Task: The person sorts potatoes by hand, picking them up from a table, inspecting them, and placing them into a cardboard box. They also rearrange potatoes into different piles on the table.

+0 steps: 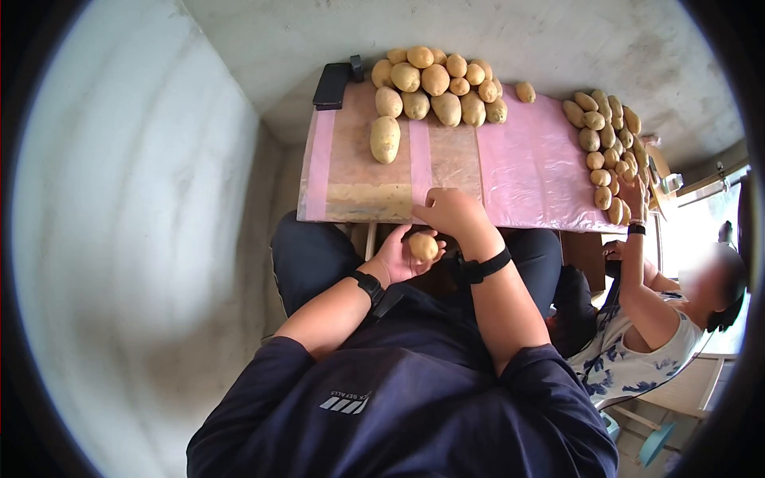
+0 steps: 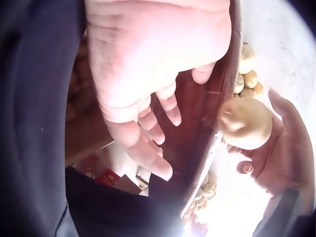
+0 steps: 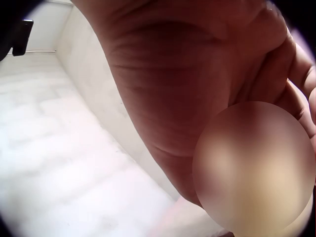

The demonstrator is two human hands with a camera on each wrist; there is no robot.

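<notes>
A small round potato (image 1: 423,247) shows between my two hands, just beyond the table's near edge. My left hand (image 1: 398,256) is palm up below it, fingers spread; the potato overlaps its palm and fingers in the head view. In the left wrist view the left hand (image 2: 158,59) has relaxed fingers with nothing between them. Above and to the right is my right hand (image 1: 456,213), its fingers loosely bent. The left wrist view shows the potato (image 2: 245,123) in front of the right hand's spread thumb and fingers. A blurred patch hides part of the right wrist view.
Several potatoes (image 1: 434,80) are grouped at the table's back, with one large potato (image 1: 385,140) in front. Another potato group (image 1: 610,143) lies at the right, where another person's hand (image 1: 633,197) reaches in. A phone (image 1: 331,86) lies at the back left corner. Pink plastic (image 1: 534,175) covers the table.
</notes>
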